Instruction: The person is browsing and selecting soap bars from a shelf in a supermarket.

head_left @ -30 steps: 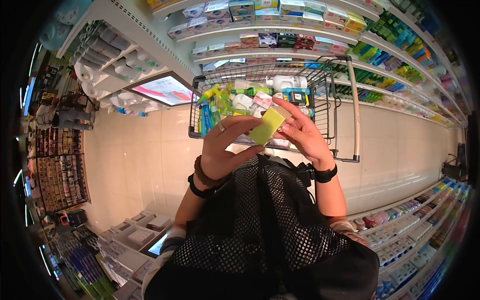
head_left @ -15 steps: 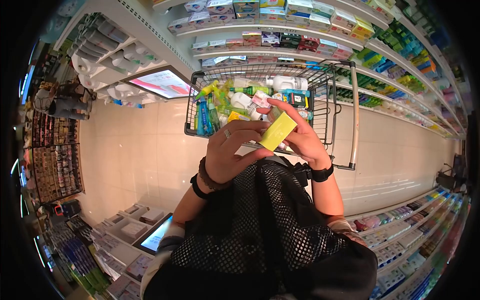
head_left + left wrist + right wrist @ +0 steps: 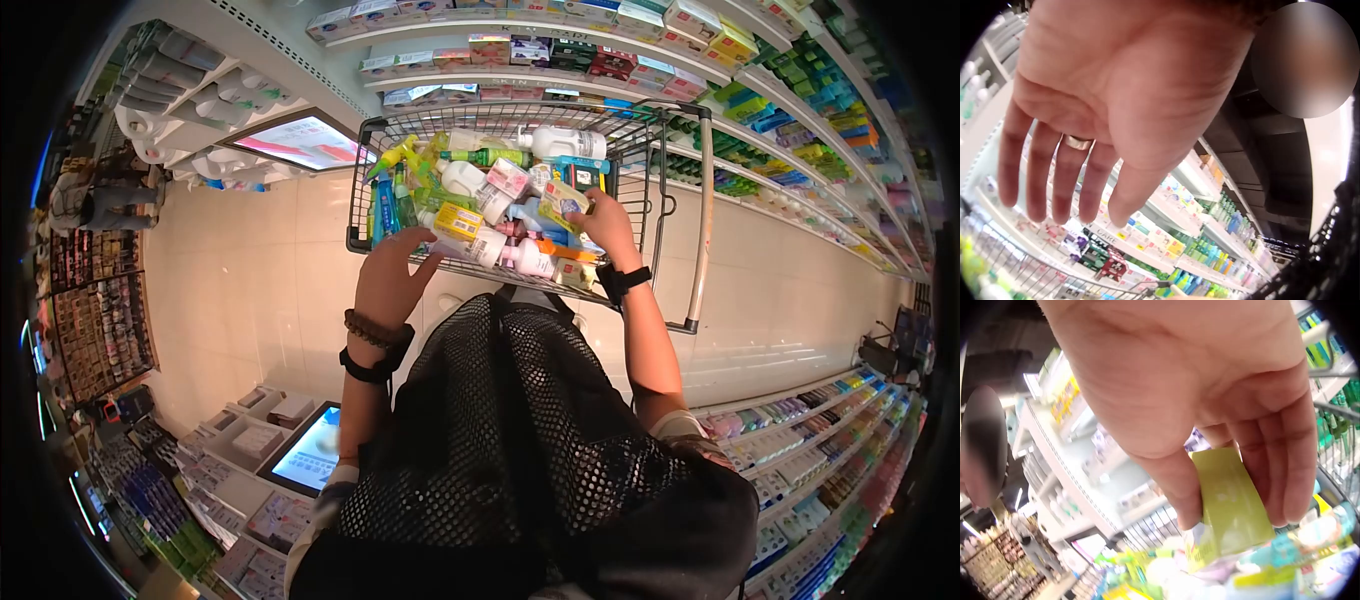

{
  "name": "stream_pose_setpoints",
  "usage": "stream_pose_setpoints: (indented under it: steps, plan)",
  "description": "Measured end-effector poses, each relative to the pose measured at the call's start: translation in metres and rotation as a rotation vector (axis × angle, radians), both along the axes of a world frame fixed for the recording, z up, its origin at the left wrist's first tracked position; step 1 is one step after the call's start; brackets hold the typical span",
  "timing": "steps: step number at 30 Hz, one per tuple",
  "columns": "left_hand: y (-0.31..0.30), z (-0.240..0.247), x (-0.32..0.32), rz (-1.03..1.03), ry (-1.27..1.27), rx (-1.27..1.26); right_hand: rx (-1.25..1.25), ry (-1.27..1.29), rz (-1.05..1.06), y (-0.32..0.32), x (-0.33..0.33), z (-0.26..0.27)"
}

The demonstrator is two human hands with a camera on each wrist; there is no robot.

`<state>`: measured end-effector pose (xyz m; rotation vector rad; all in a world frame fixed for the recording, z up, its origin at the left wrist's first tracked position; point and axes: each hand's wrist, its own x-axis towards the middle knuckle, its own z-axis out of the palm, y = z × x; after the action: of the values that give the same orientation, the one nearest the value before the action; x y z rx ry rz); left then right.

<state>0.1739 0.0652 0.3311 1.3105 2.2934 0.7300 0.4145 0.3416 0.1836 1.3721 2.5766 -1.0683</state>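
Note:
In the head view, my right hand pinches a small yellow-green box between thumb and fingers, over the items at the right part of the shopping cart. The right wrist view shows the thumb on one side of the box and fingers on the other. My left hand is at the cart's near left edge, fingers extended and holding nothing. Its bare palm, with a ring on one finger, fills the left wrist view. Near the hands lie a yellow box, a pink-and-white box and a white bottle.
Green and blue bottles and a yellow-topped spray bottle crowd the cart's left end. Shelves of boxed goods stand behind the cart, with a lit screen at their left. Another person stands far left.
The left hand has let go of the yellow-green box and moved left. The right hand has carried the box forward, low over the cart's contents, turning it so a printed face shows.

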Motion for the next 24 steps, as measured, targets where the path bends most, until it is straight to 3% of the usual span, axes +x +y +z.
stream_pose_setpoints:
  steps: [3,5,6,7,8,9,11,15,17,19,21,23,24]
  plan:
    - [-0.031,-0.018,-0.008,0.012,0.022,-0.145,0.059,-0.251,0.266,-0.014,0.0,-0.056]
    - [-0.053,-0.032,-0.011,0.06,0.055,-0.247,-0.189,-0.211,0.295,-0.029,-0.003,-0.073]
    - [-0.066,-0.035,-0.011,0.092,0.047,-0.296,-0.059,-0.17,0.376,-0.037,0.002,-0.135]
    - [-0.07,-0.037,-0.013,0.115,0.046,-0.319,0.057,-0.196,0.384,-0.054,0.01,-0.16]
    - [-0.075,-0.038,-0.014,0.157,0.003,-0.337,0.053,-0.396,0.417,-0.06,0.001,-0.123]
    - [-0.081,-0.039,-0.013,0.198,-0.043,-0.357,0.101,-0.416,0.393,-0.065,0.001,-0.149]
    - [-0.087,-0.035,-0.011,0.246,-0.079,-0.376,0.05,-0.302,0.334,-0.069,-0.002,-0.148]
    - [-0.092,-0.036,-0.013,0.249,-0.105,-0.412,0.101,-0.412,0.525,-0.06,-0.01,-0.165]
    - [-0.091,-0.043,-0.014,0.229,-0.091,-0.382,0.099,-0.444,0.502,-0.063,-0.014,-0.199]
    - [-0.086,-0.043,-0.015,0.214,-0.086,-0.373,0.103,-0.482,0.473,-0.06,-0.018,-0.197]
    - [-0.084,-0.043,-0.016,0.202,-0.143,-0.361,0.056,-0.517,0.673,-0.043,-0.021,-0.182]
    - [-0.085,-0.041,-0.02,0.211,-0.164,-0.363,-0.227,-0.222,0.592,0.002,-0.026,-0.125]
    - [-0.088,-0.042,-0.021,0.236,-0.187,-0.372,-0.096,-0.013,0.483,0.026,-0.026,-0.12]
